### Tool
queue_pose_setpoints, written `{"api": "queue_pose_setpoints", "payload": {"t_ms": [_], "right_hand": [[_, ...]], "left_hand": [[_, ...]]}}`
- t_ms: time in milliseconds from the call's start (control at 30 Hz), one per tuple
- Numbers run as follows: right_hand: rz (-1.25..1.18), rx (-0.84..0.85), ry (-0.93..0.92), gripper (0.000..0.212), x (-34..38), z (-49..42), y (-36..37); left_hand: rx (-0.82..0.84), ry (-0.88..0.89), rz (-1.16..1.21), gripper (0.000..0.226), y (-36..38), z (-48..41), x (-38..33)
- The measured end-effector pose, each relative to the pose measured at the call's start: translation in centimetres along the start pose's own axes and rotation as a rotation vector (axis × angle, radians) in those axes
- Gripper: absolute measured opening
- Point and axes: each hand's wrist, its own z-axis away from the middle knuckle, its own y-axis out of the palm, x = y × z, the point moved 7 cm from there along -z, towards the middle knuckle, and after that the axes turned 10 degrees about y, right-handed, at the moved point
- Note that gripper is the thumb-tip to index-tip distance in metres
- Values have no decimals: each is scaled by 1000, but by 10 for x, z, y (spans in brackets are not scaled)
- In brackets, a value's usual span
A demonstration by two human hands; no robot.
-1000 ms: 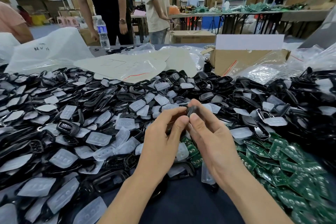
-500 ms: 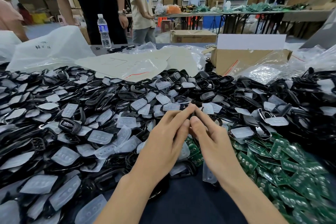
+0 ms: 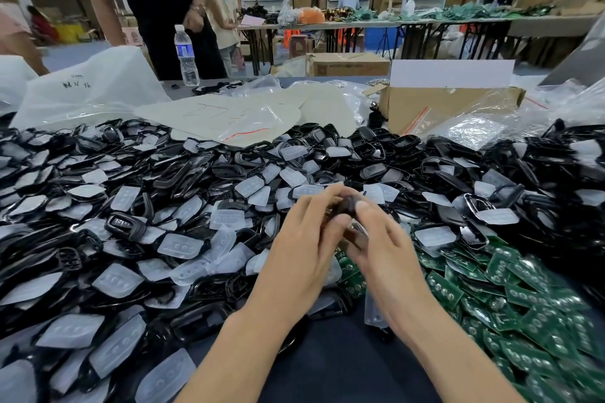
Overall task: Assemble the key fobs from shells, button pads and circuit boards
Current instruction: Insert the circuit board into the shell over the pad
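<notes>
Black plastic fob shell (image 3: 346, 208), frame centre, pinched between fingertips of left hand (image 3: 304, 252) and right hand (image 3: 388, 258); blurred, long axis unreadable. Glossy black shells (image 3: 124, 224), translucent dimpled button pads (image 3: 181, 245) and flat green circuit boards (image 3: 523, 304) heaped on surface (image 3: 343, 366). Cardboard box (image 3: 425, 105) upper right, contents unclear.

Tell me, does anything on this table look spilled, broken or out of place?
Nothing looks broken. The table is heaped: black shells and clear button pads lie jumbled together across the left and middle, while green circuit boards keep to their own pile on the right. The left hand and right hand grip one key fob.
</notes>
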Motion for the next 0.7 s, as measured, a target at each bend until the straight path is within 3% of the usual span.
{"api": "queue_pose_setpoints", "payload": {"t_ms": [133,233,567,700], "right_hand": [[-378,11,219,35,-14,-6,-1],[-552,74,282,26,-18,-5,4],[-665,132,329,28,-21,-6,11],[-649,113,338,49,-24,-7,11]], "left_hand": [[-75,40,-117,30,-4,0,-3],[-191,92,-162,20,-10,0,-7],[-262,42,-121,21,-13,-1,-7],[-296,-6,-72,23,-14,-1,-6]]}}
